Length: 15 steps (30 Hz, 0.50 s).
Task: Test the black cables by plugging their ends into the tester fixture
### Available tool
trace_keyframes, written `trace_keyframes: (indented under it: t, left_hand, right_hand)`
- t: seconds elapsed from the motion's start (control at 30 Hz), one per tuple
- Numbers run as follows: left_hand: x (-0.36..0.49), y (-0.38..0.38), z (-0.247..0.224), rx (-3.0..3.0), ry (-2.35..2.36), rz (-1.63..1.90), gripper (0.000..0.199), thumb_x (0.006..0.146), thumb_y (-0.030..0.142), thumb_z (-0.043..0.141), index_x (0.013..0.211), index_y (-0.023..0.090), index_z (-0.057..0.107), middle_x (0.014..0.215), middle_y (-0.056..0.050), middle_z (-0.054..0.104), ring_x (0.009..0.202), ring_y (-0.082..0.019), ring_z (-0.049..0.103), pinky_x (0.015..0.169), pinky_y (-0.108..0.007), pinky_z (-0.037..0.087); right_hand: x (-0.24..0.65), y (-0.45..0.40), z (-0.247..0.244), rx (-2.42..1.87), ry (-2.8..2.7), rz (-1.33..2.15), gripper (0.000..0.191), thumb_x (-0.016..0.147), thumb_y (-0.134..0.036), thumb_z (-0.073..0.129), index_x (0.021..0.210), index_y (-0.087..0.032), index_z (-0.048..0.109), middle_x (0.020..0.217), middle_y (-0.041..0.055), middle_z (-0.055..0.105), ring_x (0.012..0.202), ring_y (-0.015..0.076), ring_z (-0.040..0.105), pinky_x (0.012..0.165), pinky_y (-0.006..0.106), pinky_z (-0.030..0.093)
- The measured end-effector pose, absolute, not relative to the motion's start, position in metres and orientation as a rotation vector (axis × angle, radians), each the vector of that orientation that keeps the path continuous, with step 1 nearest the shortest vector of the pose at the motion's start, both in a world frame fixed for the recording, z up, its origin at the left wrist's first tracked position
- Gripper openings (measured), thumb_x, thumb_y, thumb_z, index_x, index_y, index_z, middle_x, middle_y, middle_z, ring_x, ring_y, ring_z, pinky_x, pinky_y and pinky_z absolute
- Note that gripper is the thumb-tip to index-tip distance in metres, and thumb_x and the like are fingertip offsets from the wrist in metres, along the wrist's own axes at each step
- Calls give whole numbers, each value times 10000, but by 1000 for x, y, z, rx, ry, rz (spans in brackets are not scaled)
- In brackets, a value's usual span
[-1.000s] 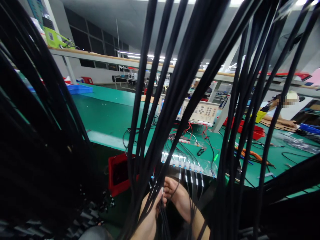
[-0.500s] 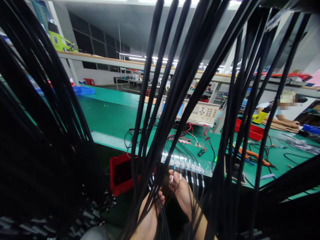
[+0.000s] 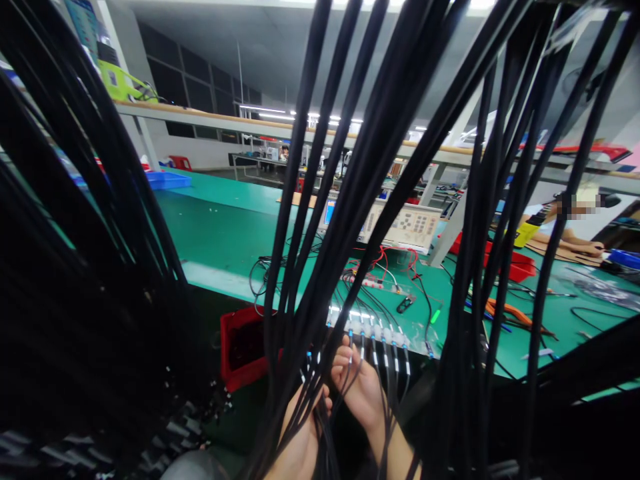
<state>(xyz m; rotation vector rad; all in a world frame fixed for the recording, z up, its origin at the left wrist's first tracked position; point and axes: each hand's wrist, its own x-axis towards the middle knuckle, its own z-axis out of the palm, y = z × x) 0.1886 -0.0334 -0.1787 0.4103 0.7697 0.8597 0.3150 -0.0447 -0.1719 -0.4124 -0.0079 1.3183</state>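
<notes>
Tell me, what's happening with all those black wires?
A person sits at a green table with black wires hanging in front of them. The left hand holds a bunch of thin wires, and the right hand reaches up to a row of plugs at the table's edge. Another person works farther back.

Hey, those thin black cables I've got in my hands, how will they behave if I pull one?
The thin black cables are probably floppy: they hang in loose curves between the left hand and right hand. Likely light individually, being slim. Bunched so closely, a pulled one may drag or snag its neighbours.
</notes>
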Motion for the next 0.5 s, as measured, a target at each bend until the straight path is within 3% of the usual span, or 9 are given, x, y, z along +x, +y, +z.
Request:
trace_keyframes:
  t: [0.3, 0.5]
  left_hand:
    - [190, -34, -179, 426, 754, 848, 35, 800, 122, 665, 809, 125, 699, 740, -31, 673, 600, -101, 615, 599, -197, 557]
    - [186, -35, -178, 436, 745, 828, 54, 824, 140, 663, 853, 124, 705, 769, -38, 666, 624, -107, 615, 585, -203, 560]
  right_hand:
    - [309, -41, -168, -210, 30, 1328, 175, 772, -141, 704, 923, -216, 654, 690, -104, 487, 581, 40, 548, 620, 125, 486]
    - [314, -36, -172, -271, -22, 1308, 196, 744, -163, 737, 922, -218, 675, 704, -94, 520, 597, 46, 551, 642, 118, 488]
